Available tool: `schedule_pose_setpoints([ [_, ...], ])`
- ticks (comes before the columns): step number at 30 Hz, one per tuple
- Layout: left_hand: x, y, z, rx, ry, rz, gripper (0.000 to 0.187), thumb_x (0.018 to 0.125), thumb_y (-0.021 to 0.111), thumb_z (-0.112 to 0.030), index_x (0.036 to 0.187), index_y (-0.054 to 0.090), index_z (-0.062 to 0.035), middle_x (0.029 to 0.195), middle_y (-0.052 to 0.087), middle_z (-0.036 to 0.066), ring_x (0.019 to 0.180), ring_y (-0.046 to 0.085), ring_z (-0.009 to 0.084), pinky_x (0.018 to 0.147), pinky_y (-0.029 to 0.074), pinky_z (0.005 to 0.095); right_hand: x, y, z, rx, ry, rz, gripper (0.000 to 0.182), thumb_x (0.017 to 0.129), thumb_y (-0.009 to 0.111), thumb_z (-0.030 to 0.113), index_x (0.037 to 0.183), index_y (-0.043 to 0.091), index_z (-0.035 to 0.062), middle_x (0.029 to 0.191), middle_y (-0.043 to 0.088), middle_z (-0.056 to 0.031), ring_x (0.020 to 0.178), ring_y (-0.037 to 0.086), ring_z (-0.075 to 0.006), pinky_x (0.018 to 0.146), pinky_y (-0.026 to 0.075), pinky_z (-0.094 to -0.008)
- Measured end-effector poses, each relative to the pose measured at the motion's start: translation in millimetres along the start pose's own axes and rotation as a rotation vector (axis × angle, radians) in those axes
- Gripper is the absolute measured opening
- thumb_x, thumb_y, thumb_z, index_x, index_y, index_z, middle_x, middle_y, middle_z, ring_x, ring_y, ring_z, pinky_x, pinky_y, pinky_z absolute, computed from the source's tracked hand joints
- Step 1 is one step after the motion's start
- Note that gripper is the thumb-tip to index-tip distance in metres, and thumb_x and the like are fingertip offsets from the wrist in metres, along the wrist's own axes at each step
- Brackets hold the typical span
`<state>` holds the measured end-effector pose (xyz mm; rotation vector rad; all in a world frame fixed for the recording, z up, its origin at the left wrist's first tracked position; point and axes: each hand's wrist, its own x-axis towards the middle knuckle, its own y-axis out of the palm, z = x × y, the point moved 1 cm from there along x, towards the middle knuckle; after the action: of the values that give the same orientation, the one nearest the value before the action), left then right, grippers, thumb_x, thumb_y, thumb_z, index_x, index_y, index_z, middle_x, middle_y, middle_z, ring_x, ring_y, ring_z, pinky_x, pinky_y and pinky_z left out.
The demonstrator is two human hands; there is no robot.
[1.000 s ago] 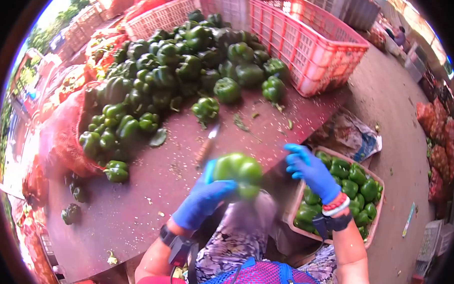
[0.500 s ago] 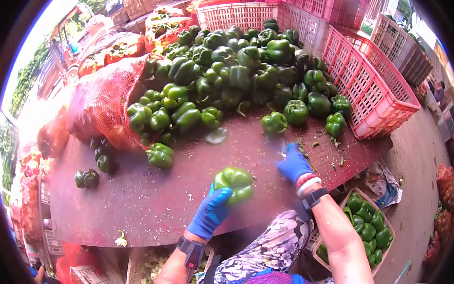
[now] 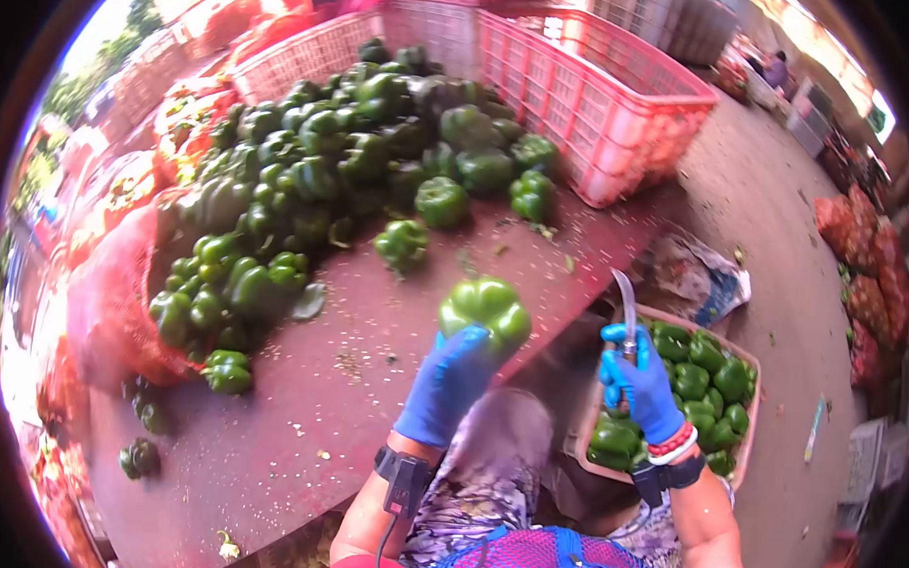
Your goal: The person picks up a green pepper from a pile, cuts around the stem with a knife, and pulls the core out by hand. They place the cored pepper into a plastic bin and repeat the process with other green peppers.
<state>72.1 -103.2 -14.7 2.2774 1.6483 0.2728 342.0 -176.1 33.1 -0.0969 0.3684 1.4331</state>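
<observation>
My left hand (image 3: pixel 449 382), in a blue glove, grips a green bell pepper (image 3: pixel 486 311) above the table's near edge. Gloved in blue too, my right hand (image 3: pixel 643 386) is wrapped round the handle of a knife (image 3: pixel 626 302), its curved blade pointing up. Below and beside that hand is a crate of green peppers (image 3: pixel 711 385). A large heap of green bell peppers (image 3: pixel 329 149) covers the far part of the reddish table (image 3: pixel 300 409). One single pepper (image 3: pixel 403 245) lies in front of the heap, beyond my left hand.
A pink plastic crate (image 3: pixel 591 109) stands on the table behind the heap. At the left, a red mesh sack (image 3: pixel 124 292) spills peppers. Seeds and scraps dot the tabletop. Crumpled paper (image 3: pixel 690 277) lies past the crate of peppers. Filled sacks (image 3: pixel 861 258) and a seated person (image 3: pixel 772 70) are farther right.
My view has turned right. My right hand has moved from over the table to above the crate of peppers, with the knife now upright. My left hand still holds the pepper.
</observation>
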Motion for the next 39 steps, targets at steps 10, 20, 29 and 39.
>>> schedule_pose_setpoints([
  [10, 24, 113, 27, -0.222, -0.195, 0.112, 0.055, 0.085, 0.070, -0.009, 0.136, 0.050, -0.0017, 0.127, 0.062, 0.012, 0.113, 0.064, 0.0216, 0.097, 0.054, 0.0351, -28, -11, -7, -0.790, -0.524, -0.174, 0.074, 0.088, 0.062, 0.011, 0.153, 0.028, -0.0024, 0.094, 0.067, -0.0272, 0.079, 0.067, -0.0442, 0.069, 0.053, -0.0492],
  [20, 16, 137, 36, 0.181, 0.078, -0.021, 0.089, 0.071, 0.088, -0.017, 0.142, 0.036, -0.0034, 0.131, 0.056, 0.013, 0.115, 0.061, 0.0206, 0.096, 0.053, 0.0371, -6, -32, -36, -0.691, -0.623, -0.105, 0.077, 0.086, 0.064, 0.011, 0.153, 0.026, 0.0021, 0.116, 0.063, -0.0300, 0.098, 0.064, -0.0500, 0.080, 0.054, -0.0520],
  [29, 18, 127, 50, -0.204, -0.139, 0.156, 0.075, 0.076, 0.079, -0.009, 0.141, 0.042, -0.0033, 0.130, 0.057, 0.012, 0.119, 0.058, 0.0220, 0.102, 0.049, 0.0371, 6, -36, -52, -0.764, -0.461, -0.099, 0.073, 0.085, 0.075, 0.020, 0.148, 0.041, 0.0072, 0.123, 0.066, -0.0197, 0.109, 0.066, -0.0358, 0.091, 0.053, -0.0437],
  [39, 3, 120, 38, -0.181, -0.223, 0.181, 0.058, 0.082, 0.066, -0.016, 0.135, 0.051, 0.0028, 0.129, 0.060, 0.015, 0.122, 0.058, 0.0271, 0.107, 0.046, 0.0422, 11, -50, -65, -0.915, -0.374, -0.171, 0.073, 0.088, 0.070, 0.018, 0.152, 0.038, 0.0062, 0.113, 0.068, -0.0212, 0.098, 0.068, -0.0362, 0.086, 0.055, -0.0418],
])
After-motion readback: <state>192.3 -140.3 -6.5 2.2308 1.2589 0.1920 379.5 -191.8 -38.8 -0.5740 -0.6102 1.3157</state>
